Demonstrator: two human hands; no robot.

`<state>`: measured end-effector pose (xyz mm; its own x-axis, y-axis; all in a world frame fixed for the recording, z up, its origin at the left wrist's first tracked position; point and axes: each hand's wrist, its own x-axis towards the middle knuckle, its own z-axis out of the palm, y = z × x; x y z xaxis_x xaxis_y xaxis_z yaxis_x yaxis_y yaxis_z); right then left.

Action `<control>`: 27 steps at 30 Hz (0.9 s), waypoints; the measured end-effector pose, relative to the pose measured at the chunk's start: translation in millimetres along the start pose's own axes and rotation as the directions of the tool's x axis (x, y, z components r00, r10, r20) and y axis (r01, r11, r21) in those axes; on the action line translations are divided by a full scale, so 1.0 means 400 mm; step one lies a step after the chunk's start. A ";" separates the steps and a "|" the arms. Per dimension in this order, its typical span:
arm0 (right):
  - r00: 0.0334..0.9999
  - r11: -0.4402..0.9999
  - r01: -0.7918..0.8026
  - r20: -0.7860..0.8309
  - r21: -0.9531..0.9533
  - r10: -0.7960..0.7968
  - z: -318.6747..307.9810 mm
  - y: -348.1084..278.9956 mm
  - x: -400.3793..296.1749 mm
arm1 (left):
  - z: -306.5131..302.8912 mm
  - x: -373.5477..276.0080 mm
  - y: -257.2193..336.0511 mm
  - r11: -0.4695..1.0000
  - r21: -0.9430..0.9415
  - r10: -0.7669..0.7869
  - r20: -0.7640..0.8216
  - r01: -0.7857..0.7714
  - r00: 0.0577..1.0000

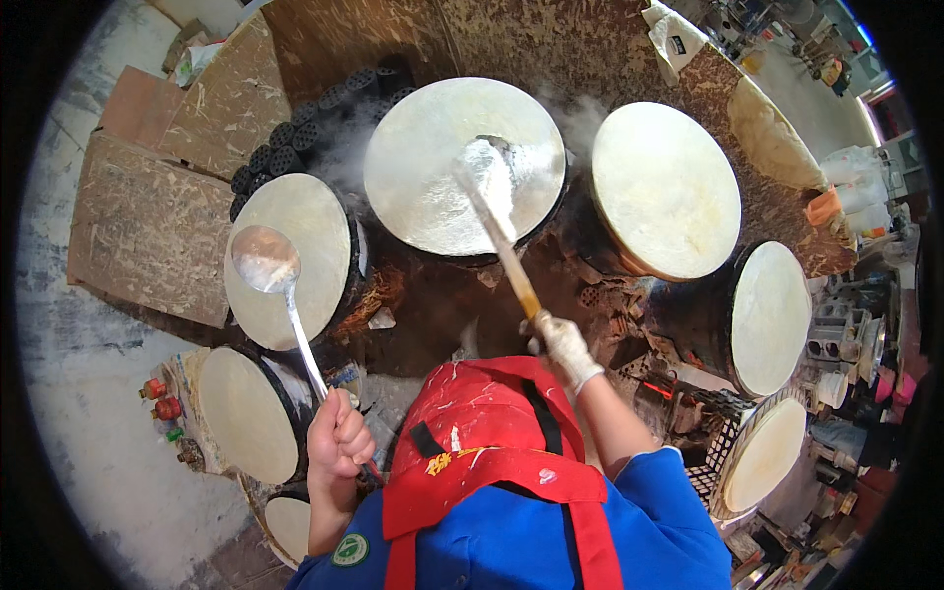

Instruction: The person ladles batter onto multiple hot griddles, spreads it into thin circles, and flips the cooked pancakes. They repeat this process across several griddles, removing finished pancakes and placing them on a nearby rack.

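Observation:
In my bare left hand (339, 435) is the handle of a metal ladle (267, 258), its bowl over the pale, round top of the left drum-like vessel (317, 295). My right hand (564, 346), in a whitish work glove, grips a wooden-handled tool (505, 251). The tool's far end is blurred over the large middle round surface (420, 169), where a shiny, wet-looking white patch (490, 177) lies. Whether it touches that surface I cannot tell. Steam or smoke drifts around this middle vessel.
More vessels with pale round tops stand in an arc, at right (664, 192), far right (771, 317) and lower left (247, 413). Perforated black briquettes (284, 147) are stacked behind the left one. Worn boards (147, 228) stand at the left. A white plastic lattice basket (712, 464) is at lower right.

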<state>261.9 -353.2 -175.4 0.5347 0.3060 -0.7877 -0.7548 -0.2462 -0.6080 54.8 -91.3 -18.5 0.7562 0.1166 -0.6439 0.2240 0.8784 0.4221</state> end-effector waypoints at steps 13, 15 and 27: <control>0.955 0.890 0.230 0.266 -0.394 -0.129 -0.180 0.029 0.072 | 0.114 0.061 -0.080 1.000 -0.020 0.018 0.093 -0.017 0.995; 0.987 0.960 0.095 0.153 -0.264 -0.055 -0.257 0.010 0.059 | 0.123 0.067 -0.094 0.998 -0.058 0.019 0.059 -0.015 0.998; 0.987 0.983 0.134 0.107 -0.127 -0.120 -0.340 -0.139 0.127 | 0.257 0.116 -0.162 0.999 -0.040 0.031 0.065 -0.028 0.997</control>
<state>382.9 -449.1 -195.1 0.5779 0.4299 -0.6937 -0.6223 -0.3177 -0.7154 138.5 -190.6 -10.1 0.8010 0.1132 -0.5878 0.1778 0.8927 0.4142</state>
